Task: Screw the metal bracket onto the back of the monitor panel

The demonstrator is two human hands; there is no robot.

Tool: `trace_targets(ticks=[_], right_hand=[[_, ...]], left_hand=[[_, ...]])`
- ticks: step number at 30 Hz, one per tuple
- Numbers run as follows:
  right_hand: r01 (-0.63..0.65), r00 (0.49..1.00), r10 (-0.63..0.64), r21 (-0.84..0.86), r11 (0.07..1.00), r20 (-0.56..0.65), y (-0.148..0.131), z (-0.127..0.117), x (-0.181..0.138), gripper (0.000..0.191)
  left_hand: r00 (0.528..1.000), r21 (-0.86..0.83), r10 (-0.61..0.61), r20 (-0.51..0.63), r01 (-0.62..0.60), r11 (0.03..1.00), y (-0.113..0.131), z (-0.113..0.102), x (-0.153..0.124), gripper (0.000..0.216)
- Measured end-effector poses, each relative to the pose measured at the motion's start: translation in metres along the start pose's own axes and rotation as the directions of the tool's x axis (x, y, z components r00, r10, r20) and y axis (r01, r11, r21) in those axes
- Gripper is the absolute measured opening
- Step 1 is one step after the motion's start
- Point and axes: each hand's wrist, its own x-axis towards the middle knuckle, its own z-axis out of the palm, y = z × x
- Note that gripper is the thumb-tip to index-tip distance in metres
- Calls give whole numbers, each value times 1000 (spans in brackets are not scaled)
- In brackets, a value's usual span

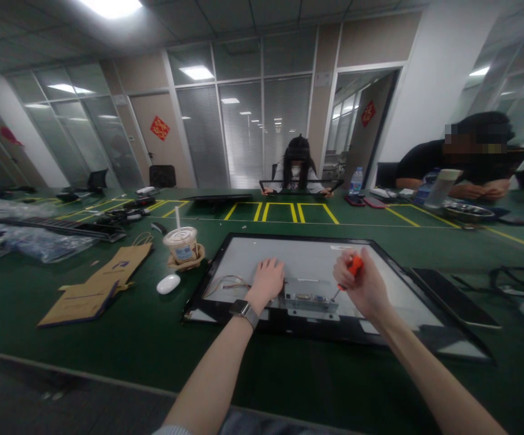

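A flat display panel (pixel 307 251) with a black frame lies back side up on the green table in front of me. My left hand (pixel 268 281) rests on it with fingers stretched out, a watch (pixel 244 311) on the wrist. Just right of that hand sits a metal bracket (pixel 311 302) with connector ports along its edge. My right hand (pixel 365 284) is wrapped round the orange-red handle of a screwdriver (pixel 356 264). Its shaft slants down to the bracket's right end; the exact contact is too small to tell. Thin wires (pixel 230 283) lie left of my left hand.
Left of the panel are a white mouse (pixel 168 284), a lidded drink cup (pixel 180 244) in a carrier and a brown paper bag (pixel 99 281). A dark flat slab (pixel 454 296) lies at the right. Two people sit across, one holding a black frame (pixel 300 186).
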Motion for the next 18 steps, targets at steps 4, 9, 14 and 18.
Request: trace_targets(ticks=[4, 9, 14, 18], right_hand=[[-39, 999, 39, 37, 999, -18, -1, -3, 0, 37], [-46, 995, 47, 14, 999, -88, -4, 1, 2, 39], [-19, 994, 18, -9, 1000, -104, -5, 3, 3, 55], [-33, 998, 34, 13, 999, -61, -3, 0, 3, 63]], left_hand=[[1000, 4, 7, -7, -6, 1000, 0, 1, 0, 39], [1000, -1, 4, -1, -4, 1000, -1, 3, 1, 39], [1000, 0, 3, -5, -3, 1000, -1, 4, 1, 38], [1000, -4, 1, -4, -1, 1000, -1, 3, 1, 40]])
